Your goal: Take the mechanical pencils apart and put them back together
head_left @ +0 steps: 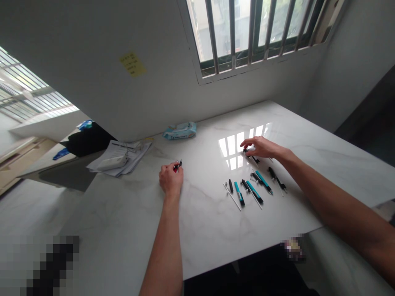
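Observation:
My left hand (170,177) rests on the table, its fingers closed around a dark pen (180,164) with a bit of red showing. The pen's tip points away from me. Over on the right, my right hand (261,146) reaches low over black pen parts (255,159), its fingers curved and apart. Its fingertips are at a small black piece (246,151); whether they touch it is hard to see. Nearer me lie taken-apart pens: teal barrels (237,190), short black grips (231,186), thin white refills (232,197) and a black barrel (277,178).
The white marbled table (197,230) meets the wall at the back. A pack of wipes (180,130) lies by that wall. Papers (135,158) with a white object (112,163) on them are at the left. A barred window (247,33) is above.

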The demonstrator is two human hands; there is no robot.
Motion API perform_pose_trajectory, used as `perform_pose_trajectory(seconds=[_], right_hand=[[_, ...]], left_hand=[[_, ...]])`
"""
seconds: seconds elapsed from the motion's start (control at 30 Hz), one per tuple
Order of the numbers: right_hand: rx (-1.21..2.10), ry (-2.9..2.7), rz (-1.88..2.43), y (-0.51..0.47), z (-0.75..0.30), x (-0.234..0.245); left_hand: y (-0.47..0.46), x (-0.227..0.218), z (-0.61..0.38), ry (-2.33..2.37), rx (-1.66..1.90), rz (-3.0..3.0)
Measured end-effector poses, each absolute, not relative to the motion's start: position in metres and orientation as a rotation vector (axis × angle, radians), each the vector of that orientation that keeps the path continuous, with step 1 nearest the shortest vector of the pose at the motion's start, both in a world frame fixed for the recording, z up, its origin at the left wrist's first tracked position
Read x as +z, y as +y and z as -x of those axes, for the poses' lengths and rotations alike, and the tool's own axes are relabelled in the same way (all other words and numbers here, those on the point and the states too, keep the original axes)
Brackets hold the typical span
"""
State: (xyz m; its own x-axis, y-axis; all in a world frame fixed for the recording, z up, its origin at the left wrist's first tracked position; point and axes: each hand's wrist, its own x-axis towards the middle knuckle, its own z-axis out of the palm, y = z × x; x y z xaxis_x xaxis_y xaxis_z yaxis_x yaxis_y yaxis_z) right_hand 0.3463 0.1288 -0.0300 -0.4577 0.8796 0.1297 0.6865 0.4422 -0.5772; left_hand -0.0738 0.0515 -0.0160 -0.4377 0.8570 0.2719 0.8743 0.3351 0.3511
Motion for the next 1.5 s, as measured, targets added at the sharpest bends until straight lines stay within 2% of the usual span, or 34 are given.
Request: perform_pose_trajectory(seconds=[0.23, 0.43, 0.57, 0.73, 0.9, 1.0, 1.13, 1.2, 1.33, 1.5], right_hand=[[0.651, -2.117, 1.246, 0.127, -0.337, -0.035], [0.66, -1.95, 1.186, 0.121, -0.335, -0.02], [0.835, -1.749, 1.105, 0.112, -0.324, -0.007], [1.117, -1.715, 0.937, 0.09, -0.288, -0.002], [1.298, -1.73, 0.857, 0.075, -0.263, -0.006], [1.182, -1.791, 0.876, 0.08, -0.27, -0.005], [0.664, -1.886, 1.059, 0.099, -0.301, -0.006], [0.517, -1.923, 1.18, 0.109, -0.316, -0.01], [0.484, -2.031, 1.318, 0.12, -0.33, -0.023], [0.585, -2.084, 1.286, 0.121, -0.328, -0.034]], left_hand=[[0.051, -0.018, 0.074, -2.483, -0.724, 1.661], [0.053, -0.013, 0.07, -2.417, -0.786, 1.711], [0.047, -0.009, 0.038, -2.258, -1.008, 1.988], [0.022, -0.012, -0.027, -1.911, -1.319, 2.631], [0.011, -0.017, -0.051, -1.988, -1.609, 2.71], [0.013, -0.018, -0.047, -2.013, -1.682, 2.659], [0.015, -0.017, -0.044, -2.049, -1.628, 2.58], [0.015, -0.017, -0.044, -2.049, -1.59, 2.575], [0.015, -0.018, -0.044, -2.031, -1.568, 2.579], [0.015, -0.018, -0.043, -2.009, -1.564, 2.574]])
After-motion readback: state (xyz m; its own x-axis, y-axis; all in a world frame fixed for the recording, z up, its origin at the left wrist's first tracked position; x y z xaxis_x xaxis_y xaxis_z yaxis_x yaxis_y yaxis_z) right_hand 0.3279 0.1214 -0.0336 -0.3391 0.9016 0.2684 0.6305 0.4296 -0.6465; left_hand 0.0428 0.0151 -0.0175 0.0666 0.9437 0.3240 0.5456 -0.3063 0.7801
